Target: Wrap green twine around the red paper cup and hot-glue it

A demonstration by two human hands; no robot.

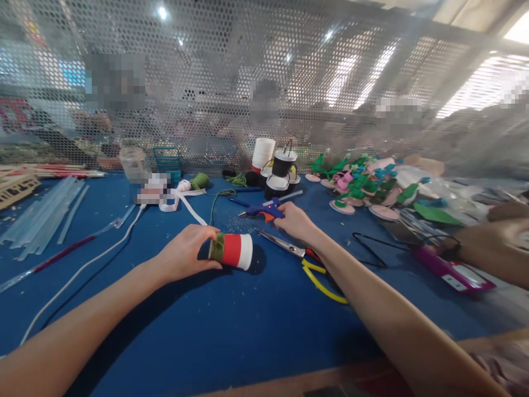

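Observation:
Between the fingers and thumb of my left hand (pixel 192 248) is a paper cup (pixel 232 250), lying on its side with its white end to the right. Red covers its middle, and green yarn is wound around the end inside my grip. A green strand runs from there to the ball of green yarn (pixel 200 181). My right hand (pixel 295 221) is closed around the blue glue gun (pixel 264 208), whose nozzle points left above the table. Just below it lie scissors (pixel 289 245) with yellow handles, partly hidden under my right forearm.
Clear glue sticks (pixel 45 212) and a white cable (pixel 88 262) lie left. Stacked white cups (pixel 263 151) and small black buckets (pixel 284 162) stand at the back. Green and pink craft pieces (pixel 372 190) are heaped right. Beside a purple power strip (pixel 454 270) is another person's hand (pixel 483 240).

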